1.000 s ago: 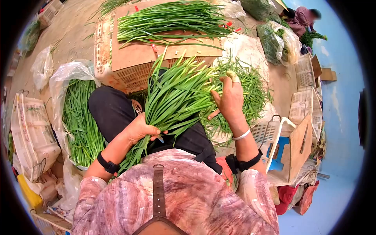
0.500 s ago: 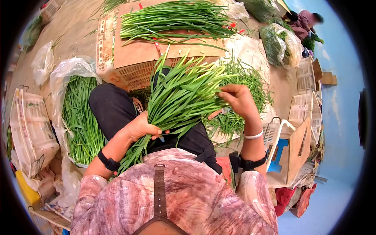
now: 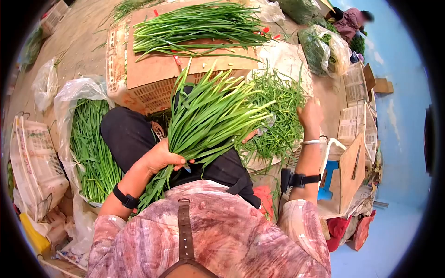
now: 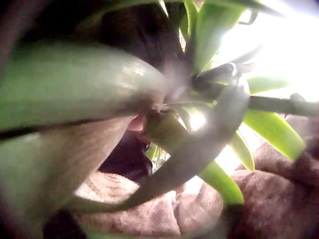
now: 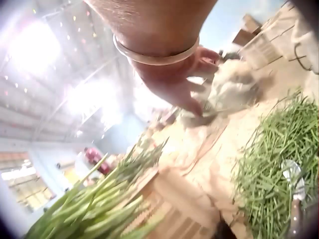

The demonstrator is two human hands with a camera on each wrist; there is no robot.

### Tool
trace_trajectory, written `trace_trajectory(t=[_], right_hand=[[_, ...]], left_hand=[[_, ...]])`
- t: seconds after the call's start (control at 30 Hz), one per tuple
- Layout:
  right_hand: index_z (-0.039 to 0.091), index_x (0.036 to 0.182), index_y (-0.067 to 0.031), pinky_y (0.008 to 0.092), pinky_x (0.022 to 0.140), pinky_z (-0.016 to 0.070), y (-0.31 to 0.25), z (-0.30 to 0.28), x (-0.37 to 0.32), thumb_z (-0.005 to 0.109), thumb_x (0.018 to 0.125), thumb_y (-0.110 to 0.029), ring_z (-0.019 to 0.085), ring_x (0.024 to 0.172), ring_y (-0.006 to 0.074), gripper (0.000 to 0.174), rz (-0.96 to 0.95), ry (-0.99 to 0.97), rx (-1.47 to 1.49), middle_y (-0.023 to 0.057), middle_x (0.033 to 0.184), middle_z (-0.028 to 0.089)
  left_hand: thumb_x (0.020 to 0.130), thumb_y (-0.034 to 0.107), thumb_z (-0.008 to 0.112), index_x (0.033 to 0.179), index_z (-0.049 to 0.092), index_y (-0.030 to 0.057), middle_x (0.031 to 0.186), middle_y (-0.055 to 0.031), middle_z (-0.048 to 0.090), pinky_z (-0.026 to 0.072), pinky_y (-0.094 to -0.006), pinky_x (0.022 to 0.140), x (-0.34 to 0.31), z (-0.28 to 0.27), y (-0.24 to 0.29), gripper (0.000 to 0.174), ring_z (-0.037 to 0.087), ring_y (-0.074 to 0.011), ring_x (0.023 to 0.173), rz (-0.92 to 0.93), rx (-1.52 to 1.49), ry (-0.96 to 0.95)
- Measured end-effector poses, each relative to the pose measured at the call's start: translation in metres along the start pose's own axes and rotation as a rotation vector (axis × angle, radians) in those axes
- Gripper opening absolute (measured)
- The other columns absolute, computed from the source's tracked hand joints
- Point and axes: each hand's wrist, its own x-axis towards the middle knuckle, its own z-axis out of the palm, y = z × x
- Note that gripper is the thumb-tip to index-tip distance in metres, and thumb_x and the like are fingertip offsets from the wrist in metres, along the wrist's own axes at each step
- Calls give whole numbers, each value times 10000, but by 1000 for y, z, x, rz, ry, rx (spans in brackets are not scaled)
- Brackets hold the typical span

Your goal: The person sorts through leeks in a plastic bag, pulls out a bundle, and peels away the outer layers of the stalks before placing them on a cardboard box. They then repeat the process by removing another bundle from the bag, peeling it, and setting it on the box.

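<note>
My left hand [image 3: 162, 158] grips a thick bunch of garlic chives [image 3: 208, 120] above my lap, their paler ends fanned toward the upper right. A small bluish piece shows beside its fingertips. In the left wrist view, blurred leaves [image 4: 199, 154] cover most of the hand. Off to the right, my right hand [image 3: 311, 115] is apart from the bunch, over the edge of a heap of loose green trimmings [image 3: 278, 106]. Its thumb and fingers stand apart in the right wrist view. A knife with a brown handle [image 5: 296, 211] lies on the heap.
Ahead, more chives [image 3: 199, 28] lie on a brown board [image 3: 153, 72] over a plastic crate. A clear bag [image 3: 65, 99] full of chives stands at my left. Crates [image 3: 39, 157] line the left side, a wooden box [image 3: 352, 171] the right. Another person [image 3: 347, 25] sits far right.
My right hand has left the pale ends of the bunch and moved right, past the trimmings heap. The left hand keeps its grip in about the same place.
</note>
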Motion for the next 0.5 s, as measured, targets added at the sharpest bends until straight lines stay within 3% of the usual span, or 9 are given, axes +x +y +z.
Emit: trace_trajectory(t=[0.03, 0.1, 0.17, 0.2, 0.27, 0.33, 0.4, 0.47, 0.5], right_hand=[[565, 1135, -13, 382, 892, 439, -17, -6, -6, 650, 787, -225, 576, 1025, 321, 415, -110, 132, 137, 194, 1079, 608], [562, 1158, -25, 366, 933, 415, -62, -22, -18, 652, 788, -197, 554, 1067, 304, 418, -452, 67, 599, 181, 1165, 573], [569, 1122, -15, 364, 921, 419, -111, -37, -34, 662, 777, -168, 547, 1065, 308, 388, -873, 196, 627, 186, 1170, 563], [583, 1088, -11, 370, 852, 456, -124, -30, -37, 666, 772, -210, 580, 995, 316, 382, -931, 94, 624, 200, 1094, 592], [595, 1064, -3, 380, 770, 484, -120, -27, -46, 660, 774, -255, 610, 904, 327, 390, -961, -415, 277, 204, 1008, 619], [604, 1017, 10, 395, 700, 492, -101, -38, -61, 654, 771, -294, 621, 806, 339, 394, -943, -575, 393, 191, 914, 640], [610, 995, 8, 390, 722, 487, -88, -37, -73, 667, 762, -257, 613, 835, 338, 358, -843, -551, 491, 179, 919, 638], [610, 1001, -4, 367, 749, 483, -86, -33, -76, 689, 747, -239, 609, 869, 323, 355, -896, -290, 505, 165, 915, 638], [603, 1040, -25, 367, 829, 457, -89, -40, -80, 702, 735, -226, 571, 979, 320, 379, -780, -316, 449, 159, 1020, 613]], left_hand=[[600, 134, 767, 1135, 489, -27, 814, -169, 620, 405, -232, 411, 1, 3, 2, 624, 503, -132, 497, 12, 10, 13], [602, 147, 772, 1100, 514, -27, 806, -156, 624, 411, -230, 411, 3, 2, 0, 587, 516, -130, 509, 23, 38, 15], [609, 137, 760, 1067, 535, -20, 808, -144, 625, 418, -228, 428, 2, 4, 1, 534, 516, -129, 517, 5, 34, 18], [615, 126, 749, 1033, 556, -14, 809, -131, 626, 425, -226, 444, 3, 6, 3, 482, 516, -128, 525, -3, 26, 20], [618, 117, 746, 1036, 552, -16, 809, -132, 625, 428, -226, 446, -1, 10, 8, 479, 517, -130, 525, 5, 30, 24], [622, 107, 742, 1038, 548, -17, 808, -133, 624, 430, -226, 448, -2, 9, 8, 476, 518, -132, 526, 20, 14, 43], [623, 97, 741, 1040, 542, -17, 808, -135, 624, 432, -227, 449, -4, 5, 3, 476, 520, -134, 527, 5, -17, 65], [624, 91, 735, 1047, 537, -19, 806, -137, 623, 432, -229, 447, -2, 5, 4, 480, 521, -133, 527, 7, -7, 50], [625, 86, 727, 1042, 539, -20, 806, -136, 623, 432, -231, 447, -2, 6, 5, 470, 522, -132, 526, 11, 13, 49]])
